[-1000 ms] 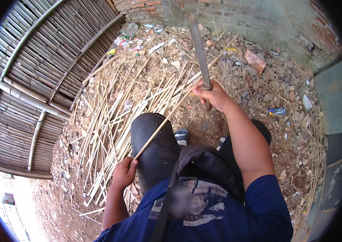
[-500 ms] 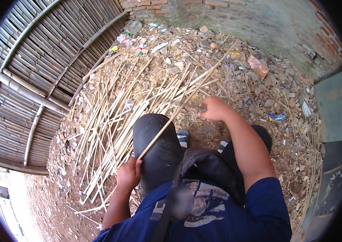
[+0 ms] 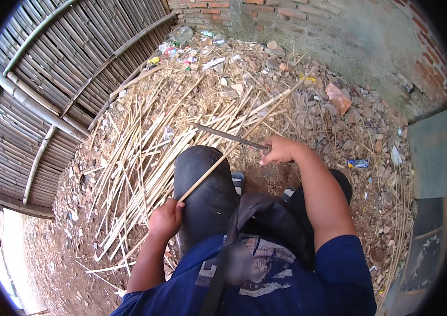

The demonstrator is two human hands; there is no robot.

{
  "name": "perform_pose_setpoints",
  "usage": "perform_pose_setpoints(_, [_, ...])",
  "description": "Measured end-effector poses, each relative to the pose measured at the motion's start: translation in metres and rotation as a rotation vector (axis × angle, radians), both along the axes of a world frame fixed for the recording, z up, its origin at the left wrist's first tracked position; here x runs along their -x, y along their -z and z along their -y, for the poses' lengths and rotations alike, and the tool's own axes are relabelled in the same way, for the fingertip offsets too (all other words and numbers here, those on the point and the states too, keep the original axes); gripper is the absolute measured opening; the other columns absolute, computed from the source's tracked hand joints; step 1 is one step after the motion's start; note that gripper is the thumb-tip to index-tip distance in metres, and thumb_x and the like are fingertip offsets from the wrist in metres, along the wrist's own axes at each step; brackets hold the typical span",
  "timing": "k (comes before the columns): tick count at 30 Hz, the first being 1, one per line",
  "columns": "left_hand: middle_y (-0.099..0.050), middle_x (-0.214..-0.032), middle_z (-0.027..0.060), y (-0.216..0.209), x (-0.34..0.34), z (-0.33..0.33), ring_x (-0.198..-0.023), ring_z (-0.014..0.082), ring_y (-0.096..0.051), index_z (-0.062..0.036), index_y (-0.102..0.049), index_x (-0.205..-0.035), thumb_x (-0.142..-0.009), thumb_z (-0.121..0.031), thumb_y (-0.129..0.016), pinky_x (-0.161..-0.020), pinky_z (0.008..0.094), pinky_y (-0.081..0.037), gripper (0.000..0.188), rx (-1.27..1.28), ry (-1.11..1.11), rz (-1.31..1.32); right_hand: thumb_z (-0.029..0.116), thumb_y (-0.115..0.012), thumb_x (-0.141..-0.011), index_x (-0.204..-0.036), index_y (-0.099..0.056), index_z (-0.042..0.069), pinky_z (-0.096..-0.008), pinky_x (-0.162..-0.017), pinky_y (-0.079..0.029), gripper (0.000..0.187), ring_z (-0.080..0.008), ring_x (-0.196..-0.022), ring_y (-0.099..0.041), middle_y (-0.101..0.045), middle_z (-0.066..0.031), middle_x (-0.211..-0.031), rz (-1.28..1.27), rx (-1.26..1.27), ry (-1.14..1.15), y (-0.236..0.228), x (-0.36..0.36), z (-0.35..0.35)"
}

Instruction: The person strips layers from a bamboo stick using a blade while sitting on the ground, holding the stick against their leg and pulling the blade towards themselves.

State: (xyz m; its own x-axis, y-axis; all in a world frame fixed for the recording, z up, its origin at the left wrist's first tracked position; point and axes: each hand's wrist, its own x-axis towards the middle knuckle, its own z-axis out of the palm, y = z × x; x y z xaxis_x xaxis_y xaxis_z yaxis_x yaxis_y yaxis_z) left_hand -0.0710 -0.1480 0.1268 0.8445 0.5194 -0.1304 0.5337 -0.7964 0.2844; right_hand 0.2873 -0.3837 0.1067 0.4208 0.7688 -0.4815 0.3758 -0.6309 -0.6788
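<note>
My left hand point(image 3: 165, 219) is closed on the near end of a long, pale bamboo strip point(image 3: 210, 171). The strip slants over my left knee and away to the far right. In my right hand point(image 3: 282, 150) is the handle of a long knife point(image 3: 227, 135), its dark, narrow blade pointing left. The blade crosses the strip beyond my knee; whether they touch I cannot tell. Beneath and left of the knee lies a loose pile of split bamboo strips point(image 3: 155, 176), mostly slanting the same way.
A bamboo-slat wall point(image 3: 39, 100) stands on the left and a weathered brick wall point(image 3: 307, 26) at the back. Rubble covers the ground, with a reddish brick chunk point(image 3: 338, 98) and a blue wrapper point(image 3: 357, 164) on the right. Grey-green panels point(image 3: 434, 152) lean at the right edge.
The knife, blurred and barely visible before, now shows its blade stretched leftward across the bamboo strip. My left hand keeps its hold on the strip, and the view has shifted slightly.
</note>
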Motion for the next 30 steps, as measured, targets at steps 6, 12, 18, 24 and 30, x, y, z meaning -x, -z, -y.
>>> perform_pose_setpoints(6, [-0.068, -0.082, 0.0257, -0.007, 0.006, 0.003, -0.077, 0.0478, -0.066, -0.0042, -0.056, -0.092, -0.104, -0.036, -0.050, -0.069, 0.0582, -0.050, 0.035, 0.009, 0.034, -0.013, 0.036, -0.077, -0.076, -0.111, -0.072, 0.005, -0.0438, -0.087, -0.055, 0.047, -0.0368, -0.099, -0.070, -0.072, -0.0216, -0.103, 0.391, 0.059, -0.112, -0.037, 0.052, -0.026])
perform_pose_setpoints(12, [-0.067, -0.075, 0.0250, 0.010, 0.001, 0.003, -0.071, 0.0474, -0.065, -0.0050, -0.056, -0.091, -0.104, -0.033, -0.051, -0.065, 0.0584, -0.051, 0.031, -0.064, 0.029, 0.110, 0.038, -0.078, -0.075, -0.100, -0.072, 0.002, -0.0445, -0.077, -0.056, 0.044, -0.0343, -0.086, -0.071, -0.073, -0.0190, -0.092, 0.338, -0.044, 0.108, -0.005, -0.003, -0.005])
perform_pose_setpoints(18, [-0.066, -0.072, 0.0248, 0.001, 0.011, 0.006, -0.070, 0.0475, -0.066, -0.0054, -0.055, -0.091, -0.104, -0.035, -0.049, -0.064, 0.0594, -0.050, 0.033, -0.098, 0.007, 0.009, 0.028, -0.073, -0.076, -0.110, -0.073, 0.002, -0.0431, -0.084, -0.056, 0.043, -0.0333, -0.092, -0.071, -0.072, -0.0211, -0.096, 0.380, -0.002, 0.025, -0.031, 0.052, -0.028])
perform_pose_setpoints(24, [-0.065, -0.073, 0.0259, 0.014, 0.012, -0.004, -0.072, 0.0490, -0.064, -0.0044, -0.054, -0.091, -0.105, -0.035, -0.049, -0.065, 0.0600, -0.049, 0.034, -0.072, 0.003, 0.071, 0.033, -0.078, -0.070, -0.114, -0.073, 0.002, -0.0432, -0.085, -0.056, 0.054, -0.0352, -0.095, -0.072, -0.072, -0.0238, -0.100, 0.257, 0.028, -0.054, -0.012, 0.016, -0.012])
perform_pose_setpoints(30, [-0.066, -0.076, 0.0257, 0.004, 0.017, -0.002, -0.073, 0.0487, -0.065, -0.0041, -0.054, -0.091, -0.104, -0.033, -0.049, -0.066, 0.0599, -0.050, 0.033, -0.035, 0.012, 0.028, 0.032, -0.077, -0.071, -0.110, -0.072, 0.003, -0.0438, -0.083, -0.056, 0.049, -0.0369, -0.095, -0.070, -0.072, -0.0226, -0.099, 0.408, -0.040, -0.037, -0.006, 0.044, -0.033])
